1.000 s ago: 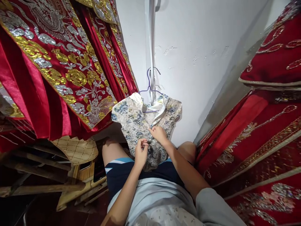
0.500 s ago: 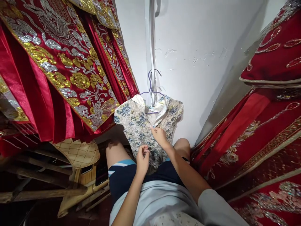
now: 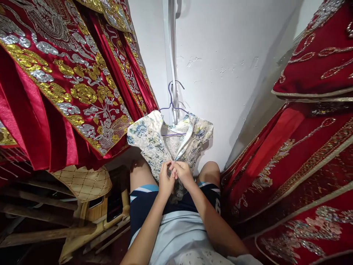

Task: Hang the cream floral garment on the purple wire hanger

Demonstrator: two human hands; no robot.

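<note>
A floral short-sleeved top (image 3: 150,147) hangs on a purple wire hanger (image 3: 170,99) in front of the white wall. Both hands meet at the lower end of its open neckline. My left hand (image 3: 167,176) has its fingers curled together at the front edge of the top. Touching it from the right, my right hand (image 3: 182,173) pinches the same edge. The fingers overlap, and the small part between their tips is hidden. Below the hands, the hem of the top hangs between my knees.
Red cloth with gold and silver sequins (image 3: 85,92) hangs at the left. Beaded red garments (image 3: 311,129) hang at the right. A bamboo seat or rack (image 3: 96,228) with a dark phone-like object (image 3: 114,206) stands at the lower left. The white wall (image 3: 215,44) is ahead.
My right hand has moved down to meet my left hand, which has risen slightly to the front edge. The neckline is now pulled lower, and the view has shifted a little.
</note>
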